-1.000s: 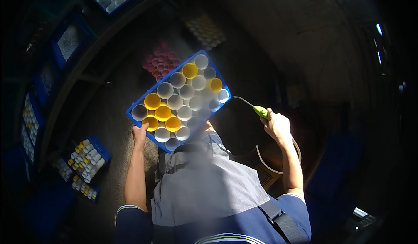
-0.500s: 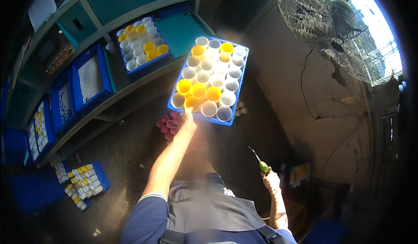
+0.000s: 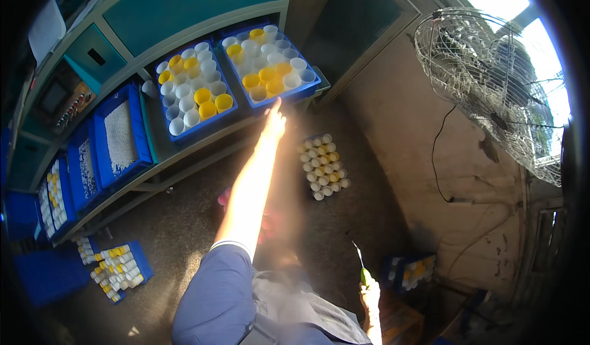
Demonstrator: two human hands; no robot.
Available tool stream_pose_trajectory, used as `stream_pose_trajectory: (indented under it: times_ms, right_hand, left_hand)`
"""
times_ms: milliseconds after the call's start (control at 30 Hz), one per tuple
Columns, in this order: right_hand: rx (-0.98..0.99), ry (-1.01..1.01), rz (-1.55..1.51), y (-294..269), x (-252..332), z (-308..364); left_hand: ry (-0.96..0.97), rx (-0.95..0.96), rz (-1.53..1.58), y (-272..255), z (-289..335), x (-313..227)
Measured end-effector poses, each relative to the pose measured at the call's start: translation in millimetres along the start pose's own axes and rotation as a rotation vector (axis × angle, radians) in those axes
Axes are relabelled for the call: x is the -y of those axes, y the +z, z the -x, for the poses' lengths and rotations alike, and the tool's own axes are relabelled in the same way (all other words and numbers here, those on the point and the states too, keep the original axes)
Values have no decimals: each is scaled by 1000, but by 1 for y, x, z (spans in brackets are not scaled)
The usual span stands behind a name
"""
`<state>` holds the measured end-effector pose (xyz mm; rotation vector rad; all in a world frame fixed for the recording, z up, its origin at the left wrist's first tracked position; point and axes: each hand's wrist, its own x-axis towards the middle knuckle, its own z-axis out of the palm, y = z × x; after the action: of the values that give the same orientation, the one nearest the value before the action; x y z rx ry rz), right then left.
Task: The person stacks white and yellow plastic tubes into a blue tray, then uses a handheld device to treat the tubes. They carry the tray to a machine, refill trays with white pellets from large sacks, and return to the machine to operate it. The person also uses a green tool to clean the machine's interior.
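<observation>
My left hand (image 3: 276, 123) reaches forward with its fingers stretched out. Its fingertips are at the near edge of a blue tray (image 3: 269, 104) on the bench; whether they touch it I cannot tell. Rows of white and yellow cups (image 3: 270, 58) stand in this tray. Just left of it, a second blue tray (image 3: 203, 127) holds similar cups. Low on the right, my right hand (image 3: 370, 296) is closed round the green handle of a thin metal pick (image 3: 360, 260), its tip upward.
Blue trays of white granules (image 3: 121, 137) sit along the bench left. More cups stand on the floor ahead (image 3: 324, 166), in a crate at lower left (image 3: 142, 262) and in a crate at right (image 3: 393, 272). A wire-caged fan (image 3: 485, 68) is at upper right.
The tray of cups that my left hand held up now rests on the bench, right of the other tray, and my fingers have loosened. My right hand has moved lower with the pick.
</observation>
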<state>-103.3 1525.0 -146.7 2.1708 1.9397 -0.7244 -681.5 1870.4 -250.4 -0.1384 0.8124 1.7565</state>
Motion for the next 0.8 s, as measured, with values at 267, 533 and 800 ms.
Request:
stream_pose_trajectory:
  times_ms: [267, 533, 800]
  right_hand:
    - [-164, 36, 9, 46, 114, 44]
    - [-92, 317, -363, 112, 245, 162]
    - [94, -152, -754, 147, 285, 275]
  left_hand:
    - [-318, -62, -969, -261, 191, -32]
    - [-768, -691, -1284, -529, 381, -161]
    - [-623, -746, -1405, -552, 385, -278]
